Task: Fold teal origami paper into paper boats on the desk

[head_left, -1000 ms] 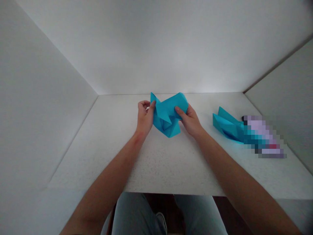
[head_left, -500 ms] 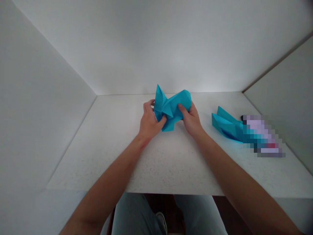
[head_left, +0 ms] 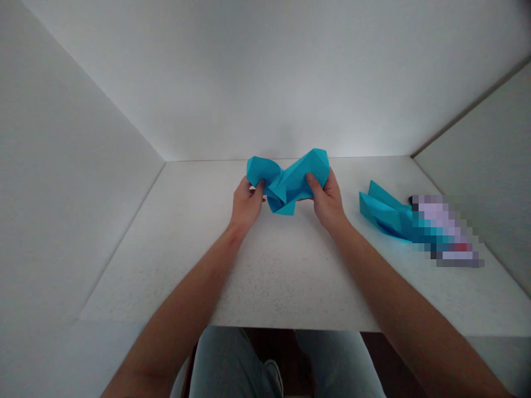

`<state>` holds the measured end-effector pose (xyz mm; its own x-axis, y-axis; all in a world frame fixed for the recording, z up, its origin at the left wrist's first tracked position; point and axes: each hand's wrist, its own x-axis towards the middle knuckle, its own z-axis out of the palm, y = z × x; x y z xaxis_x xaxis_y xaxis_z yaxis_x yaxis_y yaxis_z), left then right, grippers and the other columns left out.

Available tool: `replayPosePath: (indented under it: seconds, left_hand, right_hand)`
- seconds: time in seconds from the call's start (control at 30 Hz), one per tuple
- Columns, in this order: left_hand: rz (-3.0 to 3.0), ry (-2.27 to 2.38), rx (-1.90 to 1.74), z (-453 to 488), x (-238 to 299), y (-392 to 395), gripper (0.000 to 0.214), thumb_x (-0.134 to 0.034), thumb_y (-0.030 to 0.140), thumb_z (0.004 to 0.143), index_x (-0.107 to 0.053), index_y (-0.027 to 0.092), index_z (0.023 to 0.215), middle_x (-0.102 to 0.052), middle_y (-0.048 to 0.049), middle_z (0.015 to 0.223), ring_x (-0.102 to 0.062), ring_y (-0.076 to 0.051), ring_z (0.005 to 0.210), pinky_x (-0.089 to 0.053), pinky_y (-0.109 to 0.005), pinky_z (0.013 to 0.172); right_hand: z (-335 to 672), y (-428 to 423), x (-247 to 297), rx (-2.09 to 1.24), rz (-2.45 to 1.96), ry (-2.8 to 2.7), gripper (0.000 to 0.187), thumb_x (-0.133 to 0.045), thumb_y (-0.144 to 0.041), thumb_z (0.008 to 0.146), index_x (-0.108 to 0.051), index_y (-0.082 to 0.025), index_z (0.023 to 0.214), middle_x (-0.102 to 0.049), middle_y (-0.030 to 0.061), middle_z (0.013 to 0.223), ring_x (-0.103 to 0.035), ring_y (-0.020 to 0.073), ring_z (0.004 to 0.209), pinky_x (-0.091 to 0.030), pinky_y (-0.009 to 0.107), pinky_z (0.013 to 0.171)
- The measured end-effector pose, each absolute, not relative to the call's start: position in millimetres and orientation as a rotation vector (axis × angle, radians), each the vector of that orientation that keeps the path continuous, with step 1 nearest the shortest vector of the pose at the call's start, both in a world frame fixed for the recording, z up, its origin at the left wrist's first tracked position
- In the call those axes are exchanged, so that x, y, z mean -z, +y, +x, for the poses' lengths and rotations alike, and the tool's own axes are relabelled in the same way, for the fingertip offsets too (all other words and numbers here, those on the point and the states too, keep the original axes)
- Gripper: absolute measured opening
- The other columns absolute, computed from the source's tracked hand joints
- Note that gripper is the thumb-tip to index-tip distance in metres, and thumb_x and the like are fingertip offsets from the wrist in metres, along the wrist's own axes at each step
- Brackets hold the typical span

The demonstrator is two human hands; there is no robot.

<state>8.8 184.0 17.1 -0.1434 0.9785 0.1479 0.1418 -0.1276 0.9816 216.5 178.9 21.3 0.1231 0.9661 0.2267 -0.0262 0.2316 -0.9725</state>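
A folded piece of blue paper (head_left: 290, 182) is held above the far part of the white tabletop, with creased flaps spreading to both sides. My left hand (head_left: 248, 200) grips its left flap, thumb in front and fingers behind. On the opposite side my right hand (head_left: 326, 198) pinches the right flap in the same way, thumb on the front face. The fingers behind the paper are mostly hidden. Between the hands, the middle of the paper gathers into pointed folds, and a small flap hangs below.
Another folded blue paper piece (head_left: 388, 214) lies on the right side of the white table (head_left: 282, 276). Its right end meets a blurred-out pinkish item (head_left: 446, 221). White walls (head_left: 286, 77) close in the back and both sides. The table's front edge runs above my legs.
My left hand has shifted its hold outward to the left flap, which has gone from an upright point to a rounded, spread shape. My right hand has moved slightly right.
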Motion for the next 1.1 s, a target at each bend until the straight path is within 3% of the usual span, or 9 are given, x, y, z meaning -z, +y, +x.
replayPosePath:
  seconds: [0.2,0.37,0.67,0.87,0.97,1.1]
  left_hand:
    - [1.333,1.347,-1.548,4.6,-25.0,182.5,0.012,-0.073,0.033,0.094,-0.066,0.024,0.096,-0.076,-0.0056,0.095,-0.074,-0.023,0.085,-0.062,-0.034,0.074]
    - [1.367,1.359,-1.647,1.1,-21.8,185.2,0.016,-0.070,0.039,0.099,-0.062,0.025,0.100,-0.072,-0.0030,0.089,-0.071,-0.022,0.084,-0.060,-0.034,0.074]
    - [1.385,1.415,-1.537,5.1,-23.7,182.8,0.017,-0.063,0.041,0.103,-0.058,0.025,0.107,-0.072,-0.0046,0.100,-0.073,-0.021,0.089,-0.061,-0.033,0.079]
    - [1.497,1.318,-1.522,5.1,-22.4,181.2,0.009,-0.071,0.023,0.089,-0.062,0.024,0.087,-0.073,-0.0059,0.094,-0.073,-0.027,0.102,-0.061,-0.038,0.090]
    - [1.562,1.300,-1.345,0.6,-15.7,184.1,0.018,-0.074,0.016,0.079,-0.061,0.025,0.070,-0.072,-0.0048,0.078,-0.073,-0.029,0.094,-0.062,-0.042,0.089]
    - [1.596,1.261,-1.188,-3.3,-8.1,186.6,0.021,-0.078,0.008,0.068,-0.066,0.025,0.070,-0.075,-0.0034,0.081,-0.076,-0.029,0.095,-0.062,-0.049,0.100]
  right_hand:
    - [220.7,177.3,-24.2,-1.053,-1.160,-1.443,0.058,-0.090,-0.067,0.075,-0.068,-0.028,0.112,-0.076,0.0054,0.104,-0.073,0.0258,0.090,-0.066,0.034,0.062]
    - [222.1,177.4,-21.7,-1.311,-1.166,-1.607,0.046,-0.080,-0.069,0.083,-0.075,-0.023,0.090,-0.078,0.0070,0.087,-0.073,0.0245,0.078,-0.067,0.042,0.074]
    - [222.0,184.0,-14.2,-1.193,-1.090,-1.282,0.049,-0.077,-0.070,0.087,-0.066,-0.030,0.112,-0.074,0.0016,0.091,-0.072,0.0227,0.079,-0.065,0.040,0.071]
    - [213.9,176.7,-18.2,-1.203,-1.036,-1.309,0.054,-0.074,-0.077,0.089,-0.056,-0.031,0.109,-0.068,-0.0035,0.079,-0.066,0.0181,0.065,-0.059,0.033,0.060]
    - [212.5,173.6,-22.2,-1.221,-1.007,-1.306,0.050,-0.075,-0.074,0.090,-0.053,-0.031,0.105,-0.063,-0.0065,0.072,-0.063,0.0167,0.062,-0.058,0.031,0.061]
    - [210.4,171.2,-25.6,-1.273,-0.985,-1.216,0.048,-0.078,-0.068,0.088,-0.051,-0.032,0.101,-0.060,-0.0085,0.071,-0.060,0.0150,0.063,-0.053,0.028,0.060]
